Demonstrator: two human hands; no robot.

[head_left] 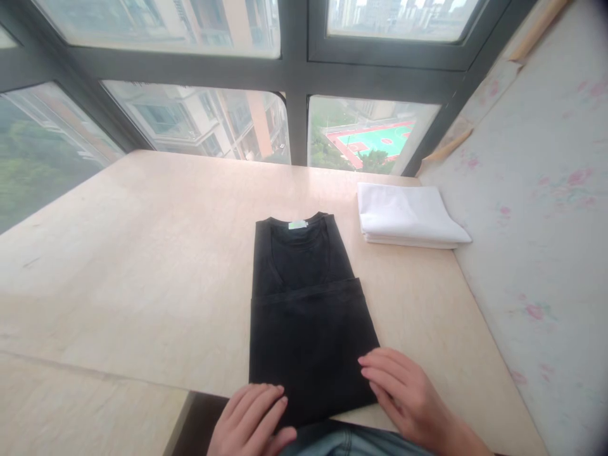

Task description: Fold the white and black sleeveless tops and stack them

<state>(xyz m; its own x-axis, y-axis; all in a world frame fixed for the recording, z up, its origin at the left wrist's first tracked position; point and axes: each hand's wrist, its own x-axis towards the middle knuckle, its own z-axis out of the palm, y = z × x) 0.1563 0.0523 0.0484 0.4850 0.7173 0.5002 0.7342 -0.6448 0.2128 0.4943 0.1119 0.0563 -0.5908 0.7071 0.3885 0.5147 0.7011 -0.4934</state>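
A black shirt (313, 342) lies on the light wooden surface, folded into a narrow shape. Its neckline with a pale label (297, 225) points toward the window, and its lower part is folded up over the front. At the shirt's lower left corner is my left hand (256, 418), fingers slightly bent and apart from the thumb, holding nothing. My right hand (408, 392) is at the lower right edge, its fingertips over the cloth and the hand open.
A stack of folded white cloth (408, 214) sits at the back right beside the flowered wall (546, 240). Grey window frames (297, 120) rise behind the wooden surface (142, 253). A gap shows at the front left edge.
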